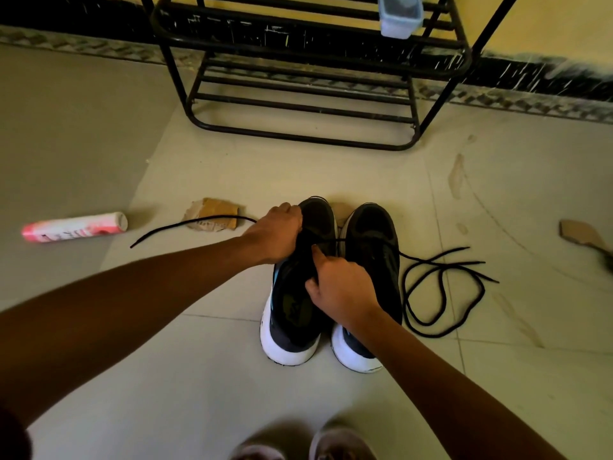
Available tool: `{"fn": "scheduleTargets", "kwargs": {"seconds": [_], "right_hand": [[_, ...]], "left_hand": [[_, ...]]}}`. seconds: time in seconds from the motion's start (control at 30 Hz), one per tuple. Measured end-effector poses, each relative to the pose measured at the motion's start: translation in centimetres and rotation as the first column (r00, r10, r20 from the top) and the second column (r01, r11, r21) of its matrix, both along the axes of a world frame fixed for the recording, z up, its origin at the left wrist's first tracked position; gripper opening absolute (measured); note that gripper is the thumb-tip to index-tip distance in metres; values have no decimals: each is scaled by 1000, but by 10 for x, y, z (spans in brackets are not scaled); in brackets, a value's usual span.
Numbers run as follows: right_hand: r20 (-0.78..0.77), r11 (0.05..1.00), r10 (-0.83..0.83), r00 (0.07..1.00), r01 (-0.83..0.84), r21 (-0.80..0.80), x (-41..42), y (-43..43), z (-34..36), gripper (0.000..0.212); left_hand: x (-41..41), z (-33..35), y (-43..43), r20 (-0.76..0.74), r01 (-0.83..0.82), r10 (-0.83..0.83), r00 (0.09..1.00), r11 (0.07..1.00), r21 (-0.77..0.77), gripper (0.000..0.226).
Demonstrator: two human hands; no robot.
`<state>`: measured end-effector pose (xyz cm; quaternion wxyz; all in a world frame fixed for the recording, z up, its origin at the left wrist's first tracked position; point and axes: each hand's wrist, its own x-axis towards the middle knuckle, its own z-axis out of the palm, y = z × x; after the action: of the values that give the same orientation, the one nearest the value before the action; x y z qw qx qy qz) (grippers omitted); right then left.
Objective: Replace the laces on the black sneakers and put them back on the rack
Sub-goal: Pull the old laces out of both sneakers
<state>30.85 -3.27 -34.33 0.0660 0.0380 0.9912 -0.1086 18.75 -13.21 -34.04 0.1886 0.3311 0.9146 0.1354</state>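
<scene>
The pale tiled floor (199, 376) carries everything. At the back, against the wall, stands the black metal rack (308, 51), w/ a clear plastic box (400, 14) on an upper bar.

The 2 black sneakers w/ white soles stand side by side on the floor, in front of the rack but apart from it, toes toward it: left sneaker (292, 327) and right sneaker (374, 234), touching each other.

Both hands are on the left sneaker, close together. The left hand (277, 234) has fingers curled over the forefoot and grips it. The right hand (341, 290) holds the tongue area w/ thumb and curled fingers, index finger stretched forward to the eyelets.

A coiled lace (441, 287) lies just right of the right sneaker; one strand crosses that shoe toward the left sneaker. A black lace (185, 224) runs from the left hand out to the left, over a cardboard scrap (215, 214). Further left lies a pink tube (74, 227).
</scene>
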Motion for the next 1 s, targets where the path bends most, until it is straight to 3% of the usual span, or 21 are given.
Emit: {"fn": "scheduleTargets", "kwargs": {"seconds": [0.13,0.23,0.33,0.4,0.47,0.53,0.6,0.67,0.7,0.73,0.8,0.87,0.9,0.93,0.97,1.0], "right_hand": [[-6,1000,0,1000,0,13,0,-1,-3,53],[-4,1000,0,1000,0,23,0,0,-3,52],[-1,999,-5,1000,5,38,0,-1,-3,52],[1,999,-6,1000,5,51,0,-2,-3,53],[-1,999,-6,1000,6,48,-1,-2,-4,53],[0,999,-4,1000,4,45,-1,-1,-4,53],[3,999,-3,1000,3,42,-1,-1,-4,54],[6,999,-3,1000,3,39,0,-1,-4,55],[8,999,-3,1000,2,39,0,-1,-3,55],[13,999,-5,1000,5,40,-1,-1,-3,54],[23,999,-11,1000,10,43,-1,-2,-2,55],[28,999,-12,1000,11,43,-1,-2,-2,54],[29,999,-14,999,12,43,-1,-2,-2,54],[29,999,-16,999,15,43,-1,-2,-3,54],[26,999,-18,1000,17,40,-1,-1,-3,53],[22,999,-19,1000,18,40,0,-1,-3,53]], "left_hand": [[3,8,10,15,-9,9,1000,999,47,17],[3,13,15,123,-55,28,992,974,219,6],[-4,21,15,139,-146,106,984,938,316,15],[-14,28,8,69,-99,85,994,968,231,20],[-22,34,0,18,2,-1,1000,999,-40,29],[-29,33,-7,111,105,-84,990,975,-198,28],[-31,34,-14,378,52,-61,924,998,34,22],[-29,41,-19,643,-256,-17,765,909,329,16],[-29,45,-20,708,-359,-12,706,855,373,15],[-28,48,-20,716,-388,5,698,843,372,15],[-30,51,-19,562,-271,59,825,914,301,16],[-36,53,-17,221,-13,14,975,1000,-4,19],[-38,52,-15,92,41,-28,995,990,-137,21],[-39,51,-14,48,48,-41,998,986,-162,23],[-39,52,-13,109,35,-29,994,998,-57,23],[-38,54,-13,273,-21,-13,962,992,121,20]]}}
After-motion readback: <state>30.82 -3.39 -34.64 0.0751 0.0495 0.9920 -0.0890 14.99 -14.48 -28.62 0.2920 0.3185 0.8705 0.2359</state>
